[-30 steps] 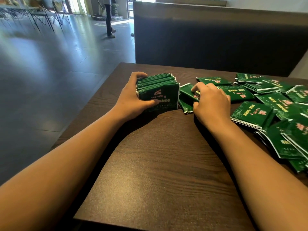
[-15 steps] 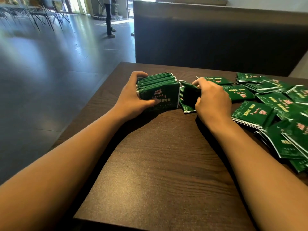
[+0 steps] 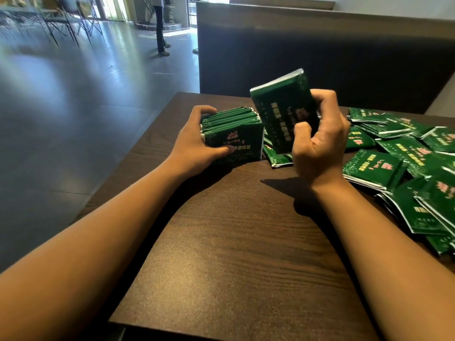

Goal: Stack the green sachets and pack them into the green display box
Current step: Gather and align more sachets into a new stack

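Note:
A stack of green sachets (image 3: pixel 236 136) stands on edge on the dark wooden table (image 3: pixel 241 242), and my left hand (image 3: pixel 197 143) clasps its left side and front. My right hand (image 3: pixel 320 143) is raised above the table, gripping a small bundle of green sachets (image 3: pixel 283 112) upright and tilted, just right of the stack. Several loose green sachets (image 3: pixel 394 153) lie scattered across the right part of the table. One sachet (image 3: pixel 278 158) lies flat between the stack and my right hand. No box is in view.
A dark upholstered bench back (image 3: pixel 320 52) rises behind the table. The table's left edge (image 3: pixel 147 143) drops to a grey tiled floor. A person's legs (image 3: pixel 161 28) stand far off at the back, near chairs (image 3: pixel 61 23).
My right hand picked a few sachets off the table beside the stack and lifted them up, turning them upright. My left hand stayed on the stack.

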Demonstrator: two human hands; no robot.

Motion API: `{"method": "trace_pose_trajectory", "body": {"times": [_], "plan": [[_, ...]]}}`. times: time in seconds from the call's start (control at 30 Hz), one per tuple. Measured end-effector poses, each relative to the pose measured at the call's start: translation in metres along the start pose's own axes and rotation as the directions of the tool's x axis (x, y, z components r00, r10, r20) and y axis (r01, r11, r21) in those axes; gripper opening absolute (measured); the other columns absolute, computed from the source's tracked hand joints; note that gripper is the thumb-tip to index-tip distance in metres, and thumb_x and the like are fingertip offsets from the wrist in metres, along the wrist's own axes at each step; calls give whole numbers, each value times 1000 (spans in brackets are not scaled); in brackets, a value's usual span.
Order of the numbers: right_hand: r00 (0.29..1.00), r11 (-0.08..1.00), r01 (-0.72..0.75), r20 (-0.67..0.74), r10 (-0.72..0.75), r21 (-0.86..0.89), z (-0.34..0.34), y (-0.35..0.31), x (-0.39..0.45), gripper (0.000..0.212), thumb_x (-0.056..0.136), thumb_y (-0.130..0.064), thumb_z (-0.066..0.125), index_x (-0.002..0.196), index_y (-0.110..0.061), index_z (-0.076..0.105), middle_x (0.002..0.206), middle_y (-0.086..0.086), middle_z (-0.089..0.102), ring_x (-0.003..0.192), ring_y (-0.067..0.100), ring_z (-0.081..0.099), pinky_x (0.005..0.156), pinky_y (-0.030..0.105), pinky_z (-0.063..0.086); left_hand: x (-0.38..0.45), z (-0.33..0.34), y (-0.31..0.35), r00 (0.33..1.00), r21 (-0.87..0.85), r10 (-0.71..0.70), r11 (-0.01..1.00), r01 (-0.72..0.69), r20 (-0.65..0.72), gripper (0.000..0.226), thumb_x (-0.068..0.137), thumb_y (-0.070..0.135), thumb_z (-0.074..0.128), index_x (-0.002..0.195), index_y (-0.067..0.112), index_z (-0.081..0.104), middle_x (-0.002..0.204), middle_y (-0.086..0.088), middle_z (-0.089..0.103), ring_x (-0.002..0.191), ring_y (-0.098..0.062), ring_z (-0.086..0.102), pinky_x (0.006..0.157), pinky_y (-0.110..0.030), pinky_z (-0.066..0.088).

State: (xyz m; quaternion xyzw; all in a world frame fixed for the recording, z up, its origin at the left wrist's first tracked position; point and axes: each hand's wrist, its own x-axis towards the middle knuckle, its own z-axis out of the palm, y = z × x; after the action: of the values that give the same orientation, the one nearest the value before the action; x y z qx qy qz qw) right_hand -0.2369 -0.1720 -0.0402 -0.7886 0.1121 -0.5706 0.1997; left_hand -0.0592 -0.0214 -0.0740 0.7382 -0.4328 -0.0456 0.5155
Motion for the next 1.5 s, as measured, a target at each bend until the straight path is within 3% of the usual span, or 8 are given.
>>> {"method": "trace_pose_trajectory", "body": {"times": [0.23, 0.37, 0.73, 0.93, 1.17, 1.27, 1.37, 1.5], "plan": [[938, 990, 65, 347, -17, -127, 12, 12, -5, 34, 83, -10, 52, 115, -16, 63, 101, 3, 65, 91, 22, 61, 74, 43, 54, 2, -2, -5, 999, -10, 15, 1000, -15, 31, 77, 77, 16, 89, 138, 22, 42, 137, -3, 54, 128, -20, 57, 104, -47, 55], [925, 982, 39, 378, 33, -184, 18, 16, -5, 42, 81, -12, 50, 121, -20, 62, 105, 3, 63, 99, 25, 59, 85, 45, 51, 3, -4, -6, 998, -22, 30, 999, -29, 58, 79, 76, 17, 90, 139, 22, 41, 136, -1, 54, 128, -18, 57, 109, -47, 52], [923, 949, 58, 378, 67, -310, 23, 17, -8, 43, 85, -7, 61, 125, -23, 60, 109, 4, 57, 99, 23, 48, 76, 27, 35, 1, -5, -1, 986, -33, 31, 999, -26, 163, 98, 73, 13, 93, 147, 25, 29, 134, -1, 51, 125, -16, 59, 111, -42, 51], [903, 950, 84, 427, 55, -302, 26, 11, -12, 40, 84, -8, 71, 121, -22, 65, 106, 5, 54, 101, 24, 49, 75, 31, 43, 0, -2, 2, 985, -98, 43, 995, -26, 169, 108, 73, 21, 94, 151, 27, 19, 130, 0, 59, 114, -5, 66, 99, -17, 52], [905, 973, 27, 420, 74, -230, 31, 10, -17, 44, 82, -12, 75, 124, -20, 62, 120, 7, 46, 109, 23, 49, 85, 29, 46, 0, 1, -4, 989, -76, 65, 996, -55, 131, 105, 76, 19, 93, 150, 26, 20, 131, -6, 60, 117, -13, 67, 104, -30, 55], [908, 978, -62, 396, 139, -200, 32, 9, -18, 53, 81, -12, 70, 131, -21, 55, 131, 6, 43, 119, 23, 47, 90, 24, 43, 3, 0, -9, 994, -54, 75, 996, -71, 77, 102, 73, 25, 92, 148, 29, 23, 132, -7, 59, 119, -18, 66, 106, -39, 54], [884, 974, -155, 418, 211, -163, 30, 7, -17, 67, 81, -7, 66, 142, -22, 44, 143, 7, 40, 124, 18, 47, 86, 8, 35, 3, 0, -7, 995, -72, 60, 996, -54, 81, 99, 76, 10, 90, 149, 23, 24, 126, -5, 61, 113, -13, 68, 100, -27, 56], [810, 960, -240, 514, 281, -146, 27, 3, -18, 84, 87, -4, 64, 156, -26, 21, 155, 6, 36, 97, -5, 40, 72, -3, 37, 1, -4, -2, 995, -91, 47, 995, -38, 93, 92, 81, -6, 79, 151, 20, 25, 121, -3, 53, 102, -5, 69, 86, -18, 56]]}}
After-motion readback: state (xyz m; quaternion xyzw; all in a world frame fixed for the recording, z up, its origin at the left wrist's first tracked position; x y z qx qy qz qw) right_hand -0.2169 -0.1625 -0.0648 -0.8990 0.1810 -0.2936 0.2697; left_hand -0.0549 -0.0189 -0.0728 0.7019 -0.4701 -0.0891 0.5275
